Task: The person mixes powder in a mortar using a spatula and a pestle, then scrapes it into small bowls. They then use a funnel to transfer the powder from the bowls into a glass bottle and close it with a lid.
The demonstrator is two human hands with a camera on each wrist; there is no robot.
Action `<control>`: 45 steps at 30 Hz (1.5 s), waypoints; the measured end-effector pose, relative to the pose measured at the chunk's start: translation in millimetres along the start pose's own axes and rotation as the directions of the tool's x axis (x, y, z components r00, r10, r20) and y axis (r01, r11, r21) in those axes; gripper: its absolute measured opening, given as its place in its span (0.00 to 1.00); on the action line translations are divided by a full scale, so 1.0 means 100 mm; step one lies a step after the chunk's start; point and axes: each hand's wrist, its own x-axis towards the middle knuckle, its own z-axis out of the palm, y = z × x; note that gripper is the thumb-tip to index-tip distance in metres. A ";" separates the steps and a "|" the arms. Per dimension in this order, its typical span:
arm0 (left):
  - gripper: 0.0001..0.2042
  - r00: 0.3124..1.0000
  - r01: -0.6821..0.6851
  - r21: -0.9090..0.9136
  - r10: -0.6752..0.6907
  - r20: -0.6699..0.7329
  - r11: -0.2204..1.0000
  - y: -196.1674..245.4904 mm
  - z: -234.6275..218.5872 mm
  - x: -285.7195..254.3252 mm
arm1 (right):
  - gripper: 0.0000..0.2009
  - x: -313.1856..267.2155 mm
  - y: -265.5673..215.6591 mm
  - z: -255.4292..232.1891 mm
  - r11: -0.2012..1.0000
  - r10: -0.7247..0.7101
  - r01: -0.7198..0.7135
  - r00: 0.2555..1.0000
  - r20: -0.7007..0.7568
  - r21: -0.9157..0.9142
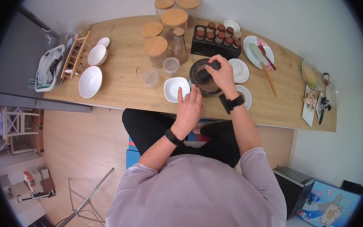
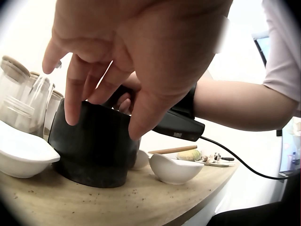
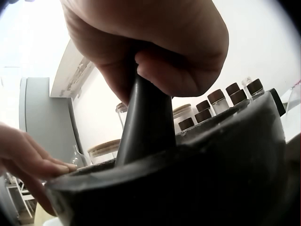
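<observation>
A black mortar stands on the wooden table, with a dark pestle tilted inside it. The right hand grips the top of the pestle, fingers curled round it. At the mortar's near left side is the left hand, its fingers extended and spread; in the left wrist view the fingertips lie against the mortar's outer wall or rim. The mortar's contents are mostly hidden. A white square bowl sits just left of the mortar.
A black rack of brown-capped jars stands behind the mortar. White dishes are to its right, and a floral plate with utensils lies beyond. Wooden-lidded jars, clear cups and white bowls are leftward.
</observation>
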 end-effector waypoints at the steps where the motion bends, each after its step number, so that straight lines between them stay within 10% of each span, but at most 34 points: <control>1: 0.32 1.000 -0.002 -0.002 0.002 0.005 1.000 0.00 0.00 -0.01 | 0.11 0.01 -0.03 -0.04 1.000 0.007 -0.008 1.000 0.031 0.022; 15: 0.32 1.000 -0.014 -0.003 0.014 0.009 1.000 -0.02 -0.02 -0.01 | 0.10 -0.03 0.00 -0.13 0.901 0.324 -0.305 0.946 -0.009 0.307; 29: 0.32 1.000 0.008 -0.003 -0.008 0.019 1.000 -0.03 -0.01 -0.01 | 0.10 -0.04 -0.06 -0.11 0.862 0.341 -0.275 0.936 -0.088 0.426; 31: 0.32 1.000 0.008 -0.008 -0.008 0.022 1.000 -0.02 -0.02 0.01 | 0.11 -0.10 -0.04 0.04 0.957 0.171 -0.138 0.979 -0.114 0.254; 40: 0.31 1.000 0.001 -0.026 -0.002 -0.020 1.000 -0.05 -0.05 -0.03 | 0.10 -0.01 -0.08 -0.13 0.916 0.293 -0.234 0.945 -0.145 0.327; 43: 0.31 1.000 -0.008 -0.024 0.007 -0.031 1.000 -0.04 -0.02 0.00 | 0.10 -0.10 -0.02 0.04 0.999 -0.035 0.030 0.971 -0.237 -0.025; 45: 0.31 1.000 -0.001 -0.023 0.001 -0.010 1.000 -0.04 -0.05 0.01 | 0.10 -0.14 0.00 0.05 0.999 -0.012 0.003 0.985 -0.171 -0.051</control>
